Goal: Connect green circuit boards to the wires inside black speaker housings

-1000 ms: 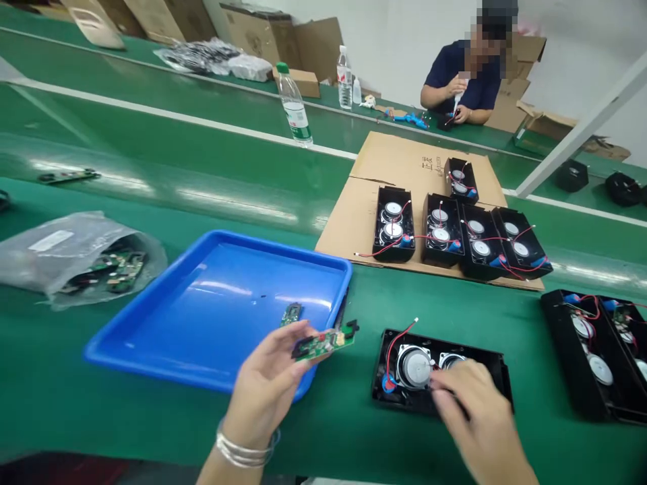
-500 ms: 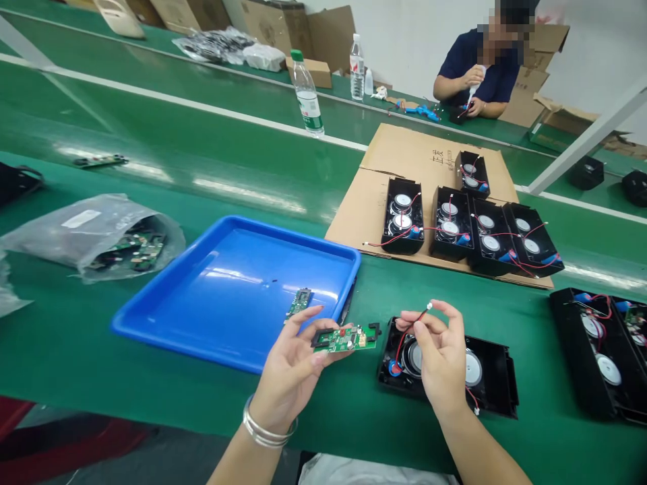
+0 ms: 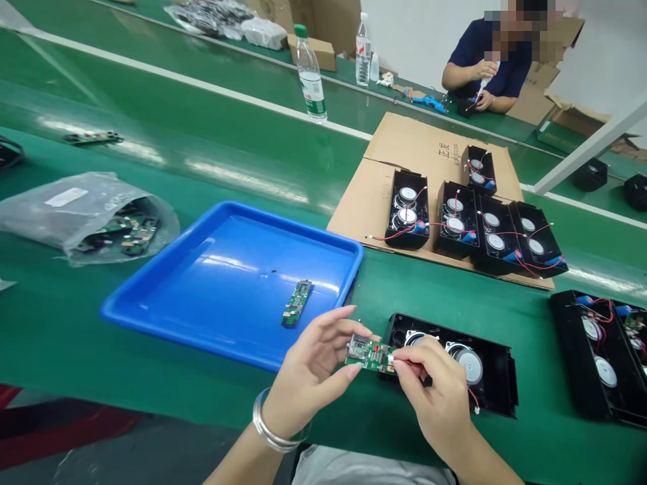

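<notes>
My left hand (image 3: pixel 321 360) grips a green circuit board (image 3: pixel 371 353) by its left end, thumb below and fingers behind. In my right hand (image 3: pixel 437 380), thumb and forefinger pinch the small white plug of a red and black wire, pressed against the board's right end. Whether the plug sits in a socket I cannot tell. Beneath both hands lies a black speaker housing (image 3: pixel 493 374) with two round speakers (image 3: pixel 469 365), the left one partly covered by my right hand. A second wire end with a white plug (image 3: pixel 477 409) hangs over its near edge.
A blue tray (image 3: pixel 237 266) with another circuit board (image 3: pixel 297 303) stands left. Beyond it, a plastic bag (image 3: pixel 65 209) holds boards. Several speaker housings (image 3: pixel 408 209) rest on cardboard (image 3: pixel 394 145), more (image 3: pixel 591 357) at right. A bottle (image 3: pixel 311 81) stands behind; a co-worker (image 3: pixel 488 60) sits across.
My right hand has brought the wire's plug left and down onto the board's right end. The board has moved slightly right and lower. The view has shifted a little.
</notes>
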Action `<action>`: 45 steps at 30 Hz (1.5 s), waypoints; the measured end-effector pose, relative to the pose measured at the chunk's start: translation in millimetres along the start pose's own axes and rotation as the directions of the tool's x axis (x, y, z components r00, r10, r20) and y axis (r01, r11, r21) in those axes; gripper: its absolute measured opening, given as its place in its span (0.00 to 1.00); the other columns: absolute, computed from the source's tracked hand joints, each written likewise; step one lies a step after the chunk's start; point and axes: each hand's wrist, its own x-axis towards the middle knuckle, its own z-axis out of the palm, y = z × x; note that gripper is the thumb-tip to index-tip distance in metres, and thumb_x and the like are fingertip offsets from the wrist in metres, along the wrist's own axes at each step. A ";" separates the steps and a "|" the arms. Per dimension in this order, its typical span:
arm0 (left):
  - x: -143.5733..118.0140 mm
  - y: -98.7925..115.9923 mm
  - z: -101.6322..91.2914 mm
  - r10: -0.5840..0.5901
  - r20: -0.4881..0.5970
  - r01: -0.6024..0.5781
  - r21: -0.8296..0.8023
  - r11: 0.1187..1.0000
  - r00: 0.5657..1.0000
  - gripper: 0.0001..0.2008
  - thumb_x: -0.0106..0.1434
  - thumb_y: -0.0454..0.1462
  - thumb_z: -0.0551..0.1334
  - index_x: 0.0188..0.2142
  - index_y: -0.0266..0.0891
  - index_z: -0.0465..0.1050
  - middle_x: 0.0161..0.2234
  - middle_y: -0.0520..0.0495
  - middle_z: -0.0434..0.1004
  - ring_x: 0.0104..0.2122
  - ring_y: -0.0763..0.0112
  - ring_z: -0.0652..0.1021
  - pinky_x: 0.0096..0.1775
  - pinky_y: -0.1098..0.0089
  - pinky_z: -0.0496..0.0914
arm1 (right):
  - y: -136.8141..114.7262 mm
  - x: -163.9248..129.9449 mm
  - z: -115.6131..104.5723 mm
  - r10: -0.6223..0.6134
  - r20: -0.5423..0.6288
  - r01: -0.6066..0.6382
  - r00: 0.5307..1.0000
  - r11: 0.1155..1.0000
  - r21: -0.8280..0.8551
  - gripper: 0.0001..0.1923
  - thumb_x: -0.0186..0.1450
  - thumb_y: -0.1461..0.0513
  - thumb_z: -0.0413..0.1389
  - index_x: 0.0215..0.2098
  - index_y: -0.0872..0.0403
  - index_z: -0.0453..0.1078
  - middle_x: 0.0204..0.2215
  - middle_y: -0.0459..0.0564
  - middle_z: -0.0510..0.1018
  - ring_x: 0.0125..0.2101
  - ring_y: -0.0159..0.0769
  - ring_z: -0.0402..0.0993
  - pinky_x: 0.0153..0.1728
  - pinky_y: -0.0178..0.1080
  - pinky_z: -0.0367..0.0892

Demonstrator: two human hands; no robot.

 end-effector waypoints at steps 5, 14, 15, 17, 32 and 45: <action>-5.2 -0.5 6.6 0.146 0.033 -0.150 0.192 0.970 0.989 0.26 0.54 0.22 0.62 0.49 0.49 0.73 0.40 0.48 0.77 0.40 0.68 0.78 0.42 0.72 0.75 | -1.1 -0.9 4.1 -0.082 -0.046 0.080 0.996 0.995 -0.053 0.06 0.66 0.67 0.51 0.32 0.55 0.68 0.20 0.42 0.68 0.21 0.27 0.63 0.22 0.32 0.61; -6.2 2.6 9.5 0.265 0.135 -0.297 0.375 0.878 0.955 0.24 0.54 0.25 0.63 0.49 0.47 0.73 0.41 0.45 0.79 0.39 0.66 0.78 0.39 0.69 0.76 | -2.8 -2.6 1.8 -0.082 -0.048 0.079 0.995 0.995 -0.058 0.07 0.67 0.67 0.50 0.31 0.56 0.68 0.20 0.41 0.66 0.20 0.26 0.62 0.23 0.32 0.60; -5.3 3.3 9.8 0.266 0.142 -0.301 0.392 0.869 0.953 0.23 0.54 0.26 0.63 0.49 0.47 0.73 0.41 0.45 0.79 0.39 0.66 0.78 0.39 0.69 0.75 | -2.6 -2.8 1.9 -0.083 -0.051 0.080 0.995 0.995 -0.057 0.07 0.67 0.67 0.50 0.31 0.56 0.68 0.20 0.41 0.66 0.20 0.26 0.62 0.23 0.32 0.60; -3.9 4.2 10.0 0.279 0.160 -0.322 0.416 0.851 0.947 0.23 0.55 0.26 0.63 0.49 0.46 0.73 0.41 0.45 0.78 0.39 0.66 0.78 0.39 0.69 0.75 | -2.3 -3.3 2.0 -0.083 -0.052 0.080 0.995 0.995 -0.054 0.07 0.66 0.68 0.51 0.31 0.56 0.68 0.20 0.42 0.66 0.21 0.26 0.61 0.23 0.32 0.60; -3.8 3.2 10.8 0.301 0.211 -0.366 0.446 0.817 0.930 0.21 0.59 0.28 0.63 0.51 0.45 0.71 0.42 0.43 0.78 0.41 0.66 0.78 0.42 0.67 0.75 | -2.0 -5.5 1.5 -0.069 -0.062 0.066 0.996 0.996 -0.053 0.06 0.66 0.69 0.51 0.32 0.56 0.68 0.20 0.42 0.68 0.21 0.26 0.61 0.23 0.32 0.59; -5.0 5.5 13.3 0.267 0.232 -0.348 0.465 0.814 0.935 0.19 0.62 0.35 0.62 0.52 0.51 0.70 0.39 0.45 0.81 0.41 0.64 0.80 0.42 0.65 0.76 | 4.8 -8.6 4.8 -0.153 -0.049 0.150 0.987 0.986 -0.068 0.06 0.67 0.69 0.49 0.34 0.55 0.66 0.21 0.44 0.68 0.22 0.29 0.62 0.24 0.35 0.60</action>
